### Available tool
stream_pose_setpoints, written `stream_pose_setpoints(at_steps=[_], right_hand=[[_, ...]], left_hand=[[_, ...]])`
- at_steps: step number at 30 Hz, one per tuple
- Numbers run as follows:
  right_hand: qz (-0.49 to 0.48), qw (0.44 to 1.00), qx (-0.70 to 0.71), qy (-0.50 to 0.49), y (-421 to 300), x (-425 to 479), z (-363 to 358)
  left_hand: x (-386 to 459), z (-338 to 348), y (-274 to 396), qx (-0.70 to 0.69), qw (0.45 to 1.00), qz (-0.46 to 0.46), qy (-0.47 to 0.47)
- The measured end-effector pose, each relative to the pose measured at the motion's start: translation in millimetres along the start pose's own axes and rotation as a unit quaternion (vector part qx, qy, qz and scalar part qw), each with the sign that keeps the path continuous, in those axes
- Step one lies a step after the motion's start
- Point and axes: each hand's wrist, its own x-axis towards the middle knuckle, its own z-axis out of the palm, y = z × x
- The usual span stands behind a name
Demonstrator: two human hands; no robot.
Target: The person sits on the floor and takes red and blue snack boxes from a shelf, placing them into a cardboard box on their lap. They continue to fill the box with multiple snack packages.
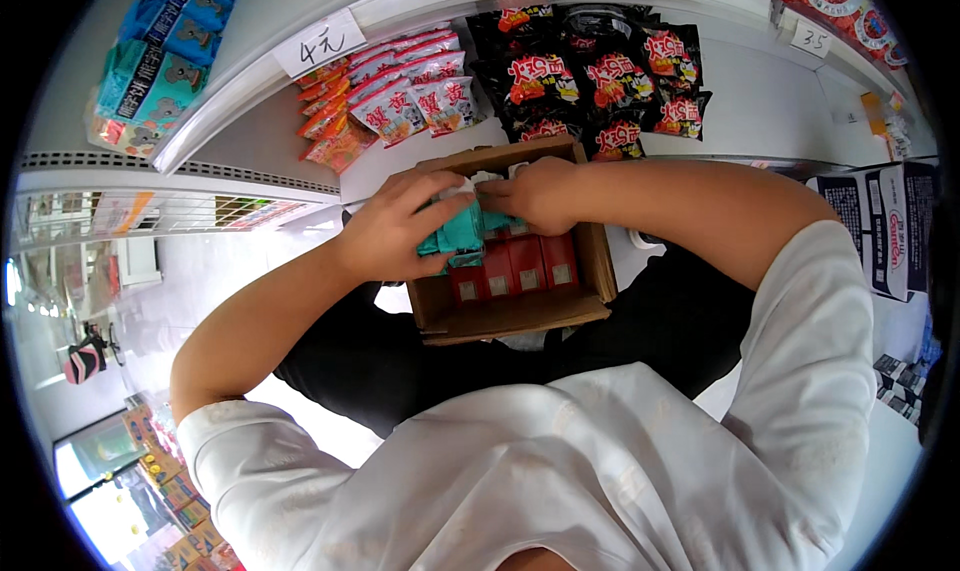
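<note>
An open cardboard box [517, 321] rests at my lap, between my knees. My left hand [401, 226] is curled around several teal snack packets [461, 230] over the box's left side. Inside the box, my right hand [544, 196] has its fingers against more teal and white packets; whether it grips one is hidden. Red cartons [529, 263] with small white labels stand in a row in the lower part of the box.
Beyond the box, a white shelf [757, 98] carries white-and-red snack bags [409, 110], orange packets [330, 140] and black snack bags [540, 80]. Blue and teal packs [165, 68] sit on the upper left shelf. A dark-and-white bottled-water carton [892, 226] is at the right.
</note>
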Motion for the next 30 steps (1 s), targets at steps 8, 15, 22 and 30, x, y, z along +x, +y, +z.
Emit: stream_pose_setpoints(at_steps=[8, 15, 22, 30], right_hand=[[0.043, 0.992, -0.032, -0.117, -4.1, 5.5, 2.3], [0.045, 0.994, -0.016, -0.095, 3.5, 13.4, -2.0], [0.053, 0.985, -0.024, -0.162, -10.7, 9.2, -11.5], [0.021, 0.974, -0.033, -0.222, -41.6, 17.2, -19.8]], left_hand=[[-4.1, 39.2, -17.4, 0.089, 0.986, 0.033, -0.137], [-2.9, 71.4, -48.3, 0.23, 0.961, 0.052, -0.145], [7.2, 78.7, -13.7, 0.278, 0.95, 0.02, -0.14], [3.0, 93.3, 12.9, -0.095, 0.867, -0.127, -0.473]])
